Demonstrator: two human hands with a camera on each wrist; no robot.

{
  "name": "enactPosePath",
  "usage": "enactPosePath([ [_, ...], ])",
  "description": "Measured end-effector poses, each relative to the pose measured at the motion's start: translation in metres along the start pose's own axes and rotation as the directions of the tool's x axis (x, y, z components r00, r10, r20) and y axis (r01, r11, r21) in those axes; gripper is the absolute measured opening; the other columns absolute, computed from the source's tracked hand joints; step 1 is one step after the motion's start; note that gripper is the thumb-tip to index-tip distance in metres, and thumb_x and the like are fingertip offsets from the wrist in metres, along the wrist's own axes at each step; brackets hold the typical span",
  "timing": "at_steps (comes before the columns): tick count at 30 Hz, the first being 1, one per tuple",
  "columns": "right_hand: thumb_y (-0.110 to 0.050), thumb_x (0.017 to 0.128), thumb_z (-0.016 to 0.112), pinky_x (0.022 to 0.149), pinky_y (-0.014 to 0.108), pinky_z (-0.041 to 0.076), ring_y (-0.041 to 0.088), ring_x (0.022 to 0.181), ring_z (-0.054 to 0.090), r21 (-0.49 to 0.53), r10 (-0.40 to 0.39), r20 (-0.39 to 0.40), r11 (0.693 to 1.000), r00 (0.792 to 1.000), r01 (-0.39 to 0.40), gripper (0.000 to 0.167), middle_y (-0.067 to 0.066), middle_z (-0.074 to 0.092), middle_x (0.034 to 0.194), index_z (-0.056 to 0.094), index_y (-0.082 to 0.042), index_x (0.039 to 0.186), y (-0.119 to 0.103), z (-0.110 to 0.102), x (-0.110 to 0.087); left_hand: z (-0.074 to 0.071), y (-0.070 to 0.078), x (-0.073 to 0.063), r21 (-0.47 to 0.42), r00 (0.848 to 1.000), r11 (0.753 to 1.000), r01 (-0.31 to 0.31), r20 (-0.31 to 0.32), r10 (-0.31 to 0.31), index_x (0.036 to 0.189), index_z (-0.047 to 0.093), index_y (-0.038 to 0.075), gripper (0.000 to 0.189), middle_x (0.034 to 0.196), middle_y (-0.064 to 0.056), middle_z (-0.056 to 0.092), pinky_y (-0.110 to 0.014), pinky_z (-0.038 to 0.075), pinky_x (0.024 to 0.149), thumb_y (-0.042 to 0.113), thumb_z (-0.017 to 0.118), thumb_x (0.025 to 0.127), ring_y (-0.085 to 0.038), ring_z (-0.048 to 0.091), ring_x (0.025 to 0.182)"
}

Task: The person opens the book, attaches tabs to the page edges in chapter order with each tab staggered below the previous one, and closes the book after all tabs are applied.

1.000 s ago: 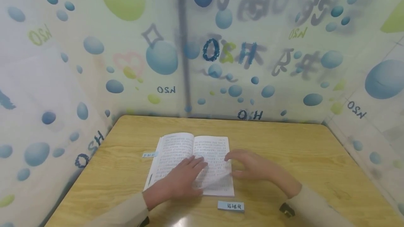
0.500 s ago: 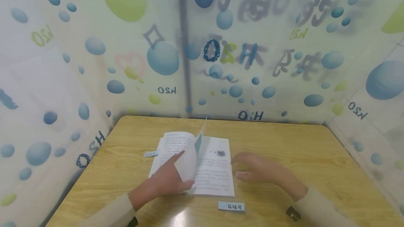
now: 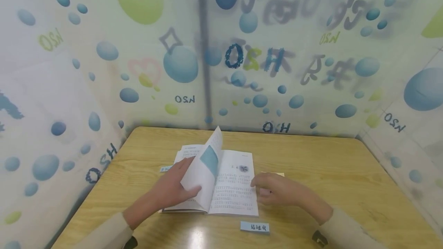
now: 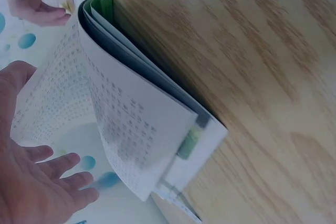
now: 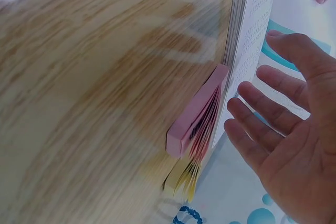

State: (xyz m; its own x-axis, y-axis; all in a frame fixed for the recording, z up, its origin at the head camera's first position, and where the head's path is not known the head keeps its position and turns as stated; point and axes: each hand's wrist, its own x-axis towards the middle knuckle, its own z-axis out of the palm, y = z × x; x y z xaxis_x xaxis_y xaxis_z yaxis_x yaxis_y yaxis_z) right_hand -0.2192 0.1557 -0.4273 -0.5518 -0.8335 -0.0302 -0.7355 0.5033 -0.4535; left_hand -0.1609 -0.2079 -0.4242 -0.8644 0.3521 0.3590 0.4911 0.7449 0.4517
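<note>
An open book (image 3: pixel 235 191) with printed text lies on the wooden table, one page (image 3: pixel 204 176) standing up and curving leftward. That lifted page carries a teal block on the side facing right. My left hand (image 3: pixel 173 187) is at this page with its fingers spread; in the left wrist view the thumb (image 4: pixel 21 72) overlaps the page. My right hand (image 3: pixel 282 189) hovers by the book's right edge, fingers loosely bent and holding nothing. Under it sit a pink sticky-note pad (image 5: pixel 197 114) and a yellow sticky-note pad (image 5: pixel 181 177), both mostly hidden by the hand in the head view.
A blue sticky-note pad (image 3: pixel 255 227) with handwriting lies in front of the book. Another blue slip (image 3: pixel 165 168) sticks out at the book's left edge. Walls with blue and green bubble prints (image 3: pixel 180 64) enclose the table (image 3: pixel 311 153) at the back and sides.
Pages have turned from right to left, showing a new right page with a small round picture. My left hand has moved left with the rising page. The right hand has shifted slightly.
</note>
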Motion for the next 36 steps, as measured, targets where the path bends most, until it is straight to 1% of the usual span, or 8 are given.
enactPosePath([
  [6, -0.017, 0.092, 0.075, 0.097, 0.036, 0.051, 0.017, 0.11, 0.061, 0.001, 0.0, 0.004, 1.0, 1.0, 0.0, 0.032, 0.002, 0.065, 0.122, 0.068, -0.007, 0.122, -0.001, 0.002, 0.003, -0.013, -0.006, -0.006, 0.05, 0.999, 0.998, 0.043, 0.029, -0.044, 0.149, 0.043, 0.001, 0.078, 0.132, -0.013, 0.059, -0.041, 0.053, 0.08, 0.032, 0.079, 0.087, -0.021, 0.058, 0.101],
  [11, -0.016, 0.09, 0.077, 0.095, 0.035, 0.052, 0.018, 0.109, 0.061, 0.036, -0.024, -0.017, 0.999, 1.0, 0.024, 0.032, 0.002, 0.065, 0.121, 0.067, -0.008, 0.12, -0.005, 0.004, 0.003, -0.018, -0.009, -0.008, 0.073, 0.992, 0.99, 0.117, 0.046, -0.121, 0.15, 0.041, 0.0, 0.081, 0.135, -0.018, 0.057, -0.049, 0.053, 0.088, 0.033, 0.08, 0.087, -0.03, 0.059, 0.111],
  [15, -0.019, 0.09, 0.077, 0.099, 0.036, 0.05, 0.019, 0.118, 0.058, 0.053, -0.002, -0.007, 0.999, 1.0, 0.002, 0.036, 0.003, 0.061, 0.131, 0.066, -0.011, 0.124, -0.006, 0.01, 0.002, -0.019, -0.014, -0.01, 0.088, 0.985, 0.983, 0.16, 0.046, -0.164, 0.149, 0.041, -0.001, 0.082, 0.14, -0.023, 0.054, -0.056, 0.05, 0.095, 0.032, 0.081, 0.086, -0.04, 0.057, 0.12],
  [19, -0.024, 0.091, 0.077, 0.107, 0.039, 0.043, 0.022, 0.131, 0.051, 0.013, 0.029, 0.023, 0.999, 0.999, -0.029, 0.04, 0.005, 0.055, 0.142, 0.065, -0.013, 0.128, -0.007, 0.016, 0.002, -0.018, -0.019, -0.012, 0.126, 0.979, 0.974, 0.188, 0.052, -0.196, 0.149, 0.039, -0.003, 0.086, 0.144, -0.027, 0.049, -0.06, 0.047, 0.098, 0.033, 0.082, 0.085, -0.044, 0.053, 0.125],
  [21, -0.026, 0.09, 0.077, 0.109, 0.04, 0.041, 0.023, 0.133, 0.049, -0.005, 0.035, 0.03, 0.999, 0.999, -0.035, 0.041, 0.006, 0.054, 0.144, 0.066, -0.014, 0.128, -0.007, 0.018, 0.003, -0.017, -0.021, -0.011, 0.141, 0.98, 0.973, 0.184, 0.047, -0.193, 0.15, 0.037, -0.004, 0.088, 0.146, -0.028, 0.047, -0.06, 0.045, 0.1, 0.034, 0.083, 0.084, -0.046, 0.051, 0.127],
  [27, -0.033, 0.088, 0.079, 0.109, 0.042, 0.041, 0.023, 0.135, 0.048, -0.054, 0.033, 0.034, 0.998, 0.999, -0.031, 0.045, 0.005, 0.053, 0.146, 0.067, -0.016, 0.128, -0.012, 0.02, 0.007, -0.007, -0.021, -0.008, 0.18, 0.993, 0.977, 0.111, 0.019, -0.116, 0.15, 0.037, -0.007, 0.094, 0.15, -0.032, 0.039, -0.061, 0.04, 0.104, 0.033, 0.086, 0.08, -0.05, 0.043, 0.133],
  [32, -0.037, 0.087, 0.081, 0.109, 0.04, 0.04, 0.021, 0.136, 0.046, -0.056, 0.05, 0.043, 0.997, 0.998, -0.047, 0.047, 0.001, 0.052, 0.147, 0.067, -0.019, 0.129, -0.015, 0.022, 0.009, 0.004, -0.017, -0.003, 0.176, 0.995, 0.981, 0.076, 0.057, -0.088, 0.149, 0.04, -0.004, 0.089, 0.153, -0.031, 0.036, -0.063, 0.036, 0.107, 0.034, 0.084, 0.082, -0.054, 0.036, 0.137],
  [36, -0.038, 0.085, 0.083, 0.111, 0.042, 0.039, 0.022, 0.137, 0.046, -0.06, 0.042, 0.041, 0.997, 0.998, -0.039, 0.048, 0.002, 0.053, 0.147, 0.068, -0.018, 0.126, -0.018, 0.021, 0.012, 0.012, -0.012, 0.002, 0.164, 0.993, 0.985, 0.049, 0.093, -0.065, 0.149, 0.042, -0.004, 0.084, 0.154, -0.03, 0.036, -0.062, 0.033, 0.109, 0.034, 0.081, 0.085, -0.054, 0.035, 0.137],
])
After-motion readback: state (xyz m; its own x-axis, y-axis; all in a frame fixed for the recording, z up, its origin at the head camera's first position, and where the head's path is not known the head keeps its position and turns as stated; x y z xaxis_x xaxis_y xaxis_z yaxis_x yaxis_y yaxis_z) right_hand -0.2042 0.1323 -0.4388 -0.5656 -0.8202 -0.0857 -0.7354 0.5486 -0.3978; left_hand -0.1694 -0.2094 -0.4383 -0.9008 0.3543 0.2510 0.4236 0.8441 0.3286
